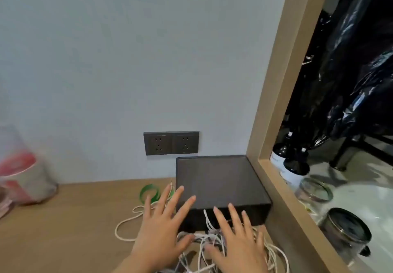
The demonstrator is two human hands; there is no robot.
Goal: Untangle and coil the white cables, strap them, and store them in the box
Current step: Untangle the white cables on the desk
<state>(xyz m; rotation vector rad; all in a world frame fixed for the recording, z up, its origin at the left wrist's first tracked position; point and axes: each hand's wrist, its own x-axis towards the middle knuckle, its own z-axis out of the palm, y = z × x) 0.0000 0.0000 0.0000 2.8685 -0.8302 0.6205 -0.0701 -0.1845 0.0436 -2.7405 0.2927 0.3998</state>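
A tangle of white cables (pixel 204 249) lies on the wooden desk in front of a dark box (pixel 217 181) with a closed translucent lid. One cable loops out to the left (pixel 125 224). My left hand (pixel 163 228) hovers flat with fingers spread, over the left part of the tangle and the box's front left corner. My right hand (pixel 238 238) is spread the same way over the right part of the tangle. Neither hand grips anything. A green roll of strap tape (pixel 148 193) rests left of the box.
The box stands against the wall below a dark double socket (pixel 171 143). A wooden frame (pixel 274 166) borders the desk on the right; behind it are bottles (pixel 291 168) and jars (pixel 346 230). A blurred plastic bag (pixel 21 179) sits far left.
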